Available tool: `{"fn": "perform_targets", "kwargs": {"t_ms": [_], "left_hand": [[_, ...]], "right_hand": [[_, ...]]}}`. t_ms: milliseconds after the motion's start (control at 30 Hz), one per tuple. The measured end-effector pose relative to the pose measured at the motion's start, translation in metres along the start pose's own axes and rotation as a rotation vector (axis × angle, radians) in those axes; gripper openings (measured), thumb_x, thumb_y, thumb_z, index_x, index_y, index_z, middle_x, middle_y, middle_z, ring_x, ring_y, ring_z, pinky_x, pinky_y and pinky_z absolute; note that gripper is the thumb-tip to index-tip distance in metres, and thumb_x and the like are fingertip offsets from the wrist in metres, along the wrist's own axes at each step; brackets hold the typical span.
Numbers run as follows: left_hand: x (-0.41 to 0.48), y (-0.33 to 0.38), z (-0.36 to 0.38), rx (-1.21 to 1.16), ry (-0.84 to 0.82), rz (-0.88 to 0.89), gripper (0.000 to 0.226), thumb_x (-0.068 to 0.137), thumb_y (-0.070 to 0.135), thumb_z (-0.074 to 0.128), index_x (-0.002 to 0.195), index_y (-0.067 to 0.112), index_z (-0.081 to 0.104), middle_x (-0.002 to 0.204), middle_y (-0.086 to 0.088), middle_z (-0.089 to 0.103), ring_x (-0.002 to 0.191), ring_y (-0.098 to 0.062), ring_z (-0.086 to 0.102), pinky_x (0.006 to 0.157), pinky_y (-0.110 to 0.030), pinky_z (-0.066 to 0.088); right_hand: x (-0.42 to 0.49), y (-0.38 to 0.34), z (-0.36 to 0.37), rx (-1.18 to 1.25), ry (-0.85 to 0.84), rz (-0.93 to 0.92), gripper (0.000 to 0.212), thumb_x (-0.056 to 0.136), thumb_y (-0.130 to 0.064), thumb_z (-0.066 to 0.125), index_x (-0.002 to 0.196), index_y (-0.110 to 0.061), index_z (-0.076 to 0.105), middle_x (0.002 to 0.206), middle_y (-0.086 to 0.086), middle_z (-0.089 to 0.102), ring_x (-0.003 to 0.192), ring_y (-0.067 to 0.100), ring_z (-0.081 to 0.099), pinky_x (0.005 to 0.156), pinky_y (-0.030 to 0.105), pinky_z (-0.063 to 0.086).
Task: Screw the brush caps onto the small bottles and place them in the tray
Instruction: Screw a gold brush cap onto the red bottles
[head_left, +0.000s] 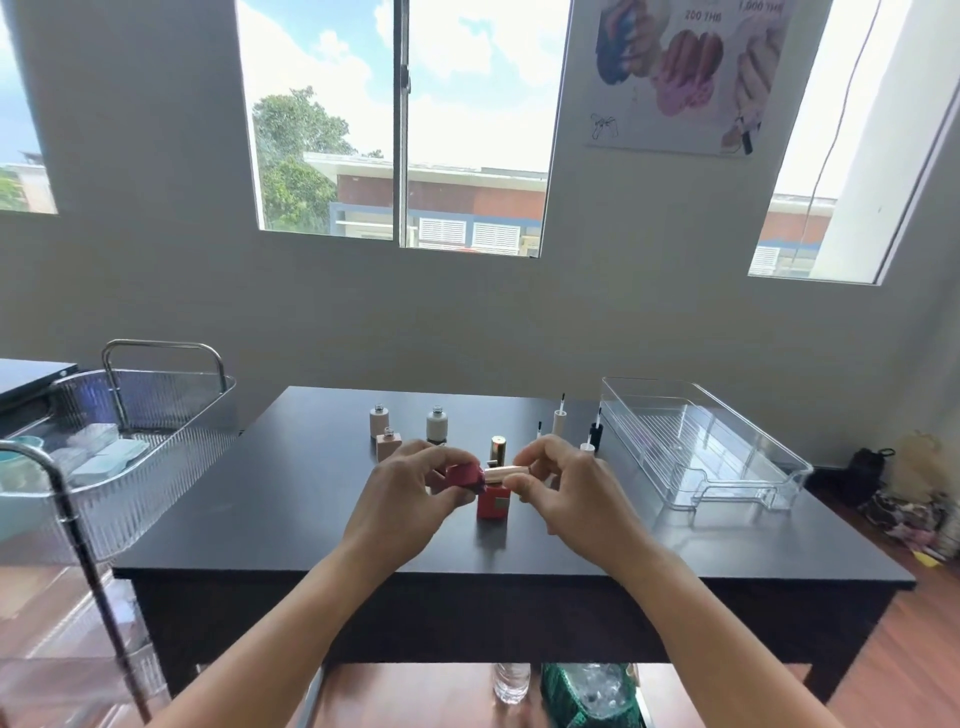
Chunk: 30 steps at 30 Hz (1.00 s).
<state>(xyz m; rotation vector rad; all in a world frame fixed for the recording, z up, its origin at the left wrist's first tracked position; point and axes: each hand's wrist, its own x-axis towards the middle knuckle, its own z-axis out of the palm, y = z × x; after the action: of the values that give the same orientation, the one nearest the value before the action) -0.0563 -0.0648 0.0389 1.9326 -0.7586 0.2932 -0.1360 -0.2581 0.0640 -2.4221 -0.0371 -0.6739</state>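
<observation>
My left hand (410, 488) grips a small red bottle (464, 476) held sideways above the dark table (260, 519). My right hand (563, 483) pinches a gold brush cap (506, 473) that meets the bottle's neck. A second red bottle (492, 503) stands on the table just below them. Behind stand two beige bottles (380, 420) (388, 442), a white bottle (437, 423) and a gold-capped one (498, 449), partly hidden by my fingers. Loose brush caps, one beige (559, 420) and one black (596, 434), stand upright at the right. The clear tray (779, 457) holds nothing.
A metal cart with a ribbed clear basket (156, 415) stands left of the table. Under the table sit a water bottle (511, 682) and a green bag (587, 696). Bags lie on the floor at far right (904, 509).
</observation>
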Motion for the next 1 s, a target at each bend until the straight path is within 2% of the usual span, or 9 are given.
{"fn": "perform_targets", "kwargs": {"t_ms": [267, 333, 433, 533, 600, 733, 833, 900, 1000], "left_hand": [[0.003, -0.001, -0.002, 0.015, 0.006, 0.017, 0.043, 0.074, 0.018, 0.084, 0.094, 0.052, 0.068, 0.095, 0.020, 0.061, 0.083, -0.001, 0.064, 0.068, -0.032, 0.060], [0.003, -0.002, -0.004, 0.016, 0.007, 0.016, 0.043, 0.074, 0.018, 0.084, 0.095, 0.052, 0.068, 0.095, 0.023, 0.060, 0.082, -0.001, 0.064, 0.067, -0.030, 0.059], [0.001, -0.002, -0.006, 0.016, 0.010, 0.024, 0.044, 0.073, 0.018, 0.084, 0.094, 0.053, 0.068, 0.097, 0.030, 0.056, 0.080, 0.000, 0.064, 0.065, -0.028, 0.058], [0.000, 0.000, -0.007, 0.021, 0.006, 0.032, 0.046, 0.073, 0.017, 0.084, 0.093, 0.054, 0.067, 0.095, 0.029, 0.056, 0.081, 0.000, 0.063, 0.064, -0.026, 0.057], [-0.001, 0.001, -0.007, 0.031, 0.009, 0.033, 0.045, 0.073, 0.016, 0.084, 0.094, 0.052, 0.067, 0.092, 0.021, 0.059, 0.081, 0.000, 0.063, 0.065, -0.027, 0.057], [-0.003, 0.004, -0.006, 0.040, 0.010, 0.040, 0.046, 0.074, 0.015, 0.083, 0.097, 0.051, 0.066, 0.093, 0.017, 0.060, 0.083, -0.002, 0.063, 0.068, -0.028, 0.057], [-0.004, 0.004, -0.005, 0.051, -0.008, 0.037, 0.045, 0.075, 0.016, 0.082, 0.096, 0.052, 0.066, 0.094, 0.017, 0.060, 0.083, -0.004, 0.064, 0.070, -0.031, 0.058], [-0.004, 0.004, -0.006, 0.057, -0.014, 0.033, 0.045, 0.075, 0.017, 0.083, 0.095, 0.053, 0.065, 0.094, 0.019, 0.060, 0.083, -0.003, 0.064, 0.070, -0.029, 0.058], [-0.003, 0.003, -0.006, 0.058, -0.004, 0.037, 0.046, 0.074, 0.018, 0.084, 0.096, 0.053, 0.065, 0.092, 0.019, 0.061, 0.082, -0.002, 0.064, 0.070, -0.026, 0.057]], "right_hand": [[0.005, -0.001, 0.004, -0.183, 0.019, 0.052, 0.081, 0.081, -0.084, 0.012, 0.062, -0.022, 0.060, 0.055, -0.004, 0.066, 0.060, 0.010, 0.064, 0.066, 0.034, 0.053], [0.004, 0.001, 0.007, -0.206, -0.016, 0.050, 0.078, 0.078, -0.088, 0.014, 0.073, -0.025, 0.059, 0.061, -0.006, 0.066, 0.063, 0.009, 0.063, 0.064, 0.032, 0.051], [0.001, 0.002, 0.009, -0.196, -0.021, -0.033, 0.042, 0.082, -0.076, 0.042, 0.099, -0.038, 0.052, 0.067, -0.015, 0.059, 0.059, -0.003, 0.055, 0.059, 0.025, 0.044], [-0.002, 0.002, 0.010, -0.182, -0.012, -0.081, 0.024, 0.089, -0.058, 0.053, 0.101, -0.037, 0.051, 0.072, -0.016, 0.058, 0.055, -0.003, 0.049, 0.060, 0.027, 0.041], [-0.005, 0.000, 0.008, -0.181, -0.006, -0.083, 0.028, 0.091, -0.060, 0.048, 0.097, -0.033, 0.054, 0.068, -0.013, 0.057, 0.054, 0.001, 0.048, 0.058, 0.029, 0.041], [-0.008, -0.006, 0.004, -0.217, -0.055, -0.024, 0.069, 0.088, -0.074, 0.023, 0.076, -0.017, 0.059, 0.062, 0.003, 0.065, 0.060, 0.020, 0.060, 0.064, 0.038, 0.053], [-0.006, -0.009, 0.003, -0.241, -0.069, 0.044, 0.082, 0.084, -0.078, 0.014, 0.066, -0.016, 0.063, 0.057, 0.001, 0.066, 0.062, 0.017, 0.064, 0.068, 0.035, 0.054], [-0.006, -0.008, 0.002, -0.260, -0.097, 0.059, 0.081, 0.081, -0.083, 0.012, 0.076, -0.022, 0.064, 0.061, -0.002, 0.067, 0.064, 0.013, 0.064, 0.068, 0.033, 0.053], [-0.008, -0.003, 0.002, -0.251, -0.097, -0.009, 0.048, 0.082, -0.078, 0.037, 0.100, -0.036, 0.051, 0.070, -0.014, 0.063, 0.061, -0.002, 0.056, 0.058, 0.022, 0.043]]}}
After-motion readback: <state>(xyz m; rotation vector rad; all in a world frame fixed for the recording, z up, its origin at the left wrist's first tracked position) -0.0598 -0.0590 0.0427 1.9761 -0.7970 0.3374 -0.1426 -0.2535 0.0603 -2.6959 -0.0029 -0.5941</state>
